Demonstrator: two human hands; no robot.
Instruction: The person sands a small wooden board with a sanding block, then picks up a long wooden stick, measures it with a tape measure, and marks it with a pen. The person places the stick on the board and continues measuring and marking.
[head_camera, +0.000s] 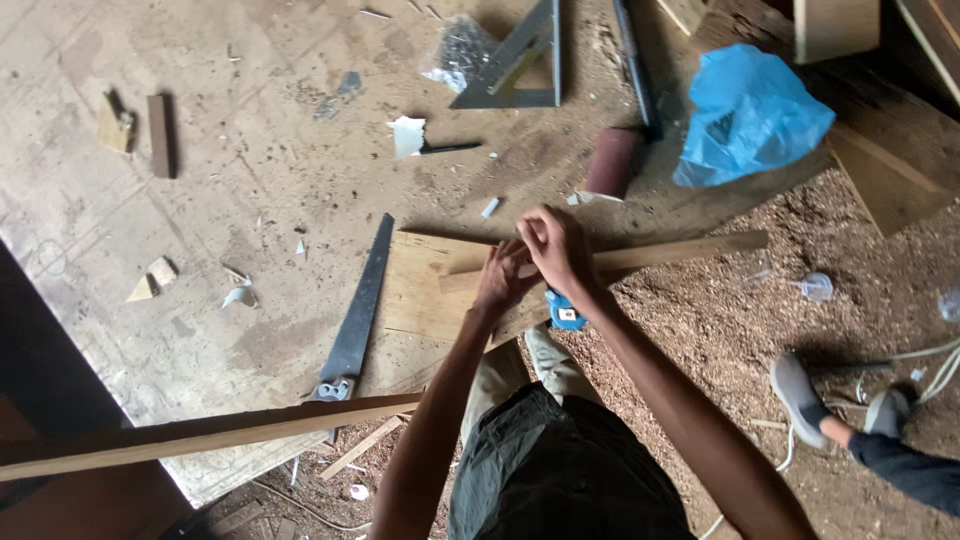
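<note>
Wooden strip (640, 256) lying across flat board (430, 285) on dusty floor (230, 200); step in hand judged as steadying or marking the strip. Right hand (556, 248) curling over strip, fingers closed on it; left hand (503, 280) pressing alongside, grip unclear. Next move likely calling for firm hold on strip. Handsaw (357, 315) resting just beside board. Blue plastic bag (748, 115) bulging, contents hidden; clear bag (458, 48) holding small dark fasteners
</note>
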